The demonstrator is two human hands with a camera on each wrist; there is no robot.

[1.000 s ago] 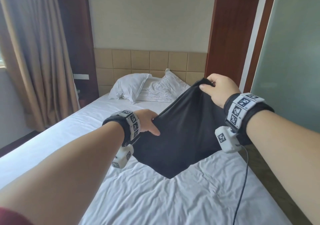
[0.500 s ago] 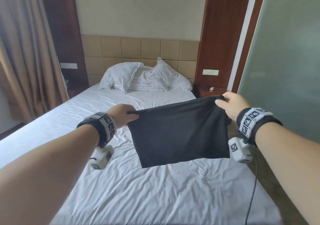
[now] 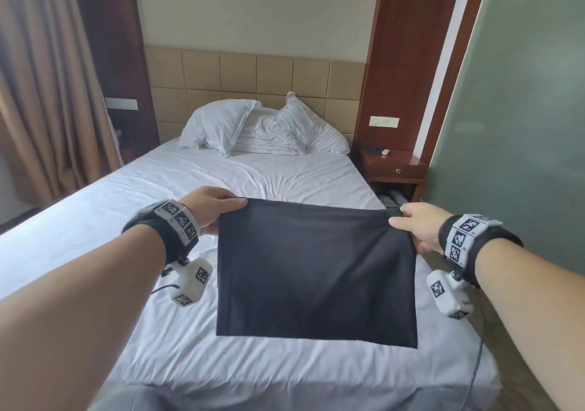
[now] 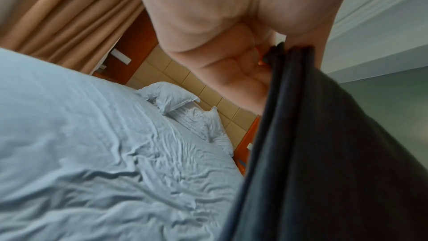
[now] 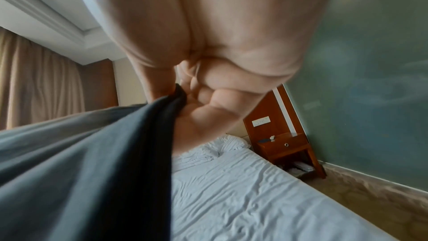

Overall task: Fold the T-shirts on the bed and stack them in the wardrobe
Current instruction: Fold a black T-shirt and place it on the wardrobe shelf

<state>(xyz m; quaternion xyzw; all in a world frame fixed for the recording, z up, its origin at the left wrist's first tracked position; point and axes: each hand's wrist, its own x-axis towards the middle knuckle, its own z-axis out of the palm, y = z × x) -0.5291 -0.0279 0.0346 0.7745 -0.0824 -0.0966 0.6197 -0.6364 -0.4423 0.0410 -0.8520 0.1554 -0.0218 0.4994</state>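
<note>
While I watch through the head camera, the black T-shirt (image 3: 316, 271) hangs as a flat folded rectangle in the middle of the frame, stretched between my two hands and held above the bed (image 3: 253, 176). My left hand (image 3: 210, 206) sits at the shirt's upper left corner, left of centre in the frame, with the thumb laid over the top edge and the fingers curled behind the cloth, so it is clamped on that corner. My right hand (image 3: 418, 228) is at the upper right corner, right of centre, pinching the fabric between thumb and fingers; the cloth bunches slightly there. The top edge runs nearly level between the two grips, and the rest of the shirt drops below both hands, its lower edge hanging free in the lower middle of the frame (whether it brushes the sheet I cannot tell).

From the left wrist camera, the shirt falls down the right side of the frame from the curled fingers (image 4: 241, 65) at top centre, showing several stacked layers at the pinched edge. From the right wrist camera, the dark cloth spreads across the lower left of the frame, gathered under the thumb and fingers at the centre.

White pillows (image 3: 259, 128) are piled against the tan headboard (image 3: 253, 78) in the upper middle of the head view, a wooden nightstand (image 3: 392, 166) stands at the right, and brown curtains (image 3: 47, 93) hang at the left.
</note>
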